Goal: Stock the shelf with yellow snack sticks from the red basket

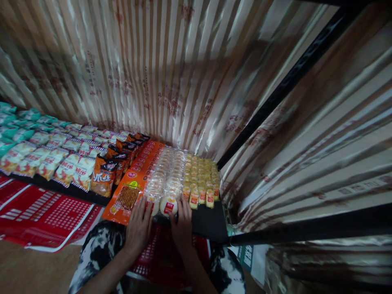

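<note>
Two rows of round white rice crackers in clear wrappers run back along the black shelf. My left hand lies at the near end of the left row, fingers stretched, touching a front cracker and the edge of an orange pretzel-stick bag. At the right row's front cracker is my right hand; its fingers extend along the cracker's right side, with the thumb apart at the lower edge. Small yellow wrapped snacks stand in rows just right of that hand.
Orange-black snack bags, white snack bags and teal bags fill the shelf leftward. Red baskets sit below the front edge. A black metal post rises at the right, before striped plastic sheeting.
</note>
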Tool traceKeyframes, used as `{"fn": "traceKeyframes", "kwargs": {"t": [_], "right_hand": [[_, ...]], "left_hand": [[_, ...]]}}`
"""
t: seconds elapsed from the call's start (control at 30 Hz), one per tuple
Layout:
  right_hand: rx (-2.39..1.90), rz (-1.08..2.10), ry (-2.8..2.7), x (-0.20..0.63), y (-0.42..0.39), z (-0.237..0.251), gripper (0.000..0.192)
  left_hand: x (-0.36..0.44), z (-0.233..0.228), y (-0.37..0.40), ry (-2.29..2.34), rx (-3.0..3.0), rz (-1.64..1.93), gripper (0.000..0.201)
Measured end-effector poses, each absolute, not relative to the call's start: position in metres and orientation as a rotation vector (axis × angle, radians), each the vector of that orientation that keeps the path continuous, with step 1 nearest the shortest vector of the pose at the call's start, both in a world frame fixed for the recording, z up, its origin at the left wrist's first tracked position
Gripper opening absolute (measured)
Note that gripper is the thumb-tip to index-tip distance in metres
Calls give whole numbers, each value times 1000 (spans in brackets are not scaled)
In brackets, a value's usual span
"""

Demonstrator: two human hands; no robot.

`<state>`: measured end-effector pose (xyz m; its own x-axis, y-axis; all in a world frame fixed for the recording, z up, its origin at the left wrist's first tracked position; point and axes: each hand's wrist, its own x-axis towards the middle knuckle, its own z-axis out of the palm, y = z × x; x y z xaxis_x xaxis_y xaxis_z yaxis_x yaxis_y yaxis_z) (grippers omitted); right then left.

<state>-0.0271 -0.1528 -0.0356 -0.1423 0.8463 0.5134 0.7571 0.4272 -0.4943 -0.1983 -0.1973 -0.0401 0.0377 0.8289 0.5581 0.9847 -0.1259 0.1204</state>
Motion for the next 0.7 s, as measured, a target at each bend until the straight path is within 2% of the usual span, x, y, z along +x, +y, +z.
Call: {"fn": "traceKeyframes", "kwargs": {"t": [0.37, 0.53, 0.7], "right_hand": [[-1315, 32, -1915, -23, -140, -17, 40], [-1313, -51, -1902, -13, -98, 8, 32], [-1308, -65, -1934, -3, -49, 23, 30]], "left_hand": [[-200, -14, -186, -1830, -2065, -864, 37], [-201, 15, -153, -1742, -2137, -953, 24], [-193, 38, -108, -1766, -2261, -905, 24]]}}
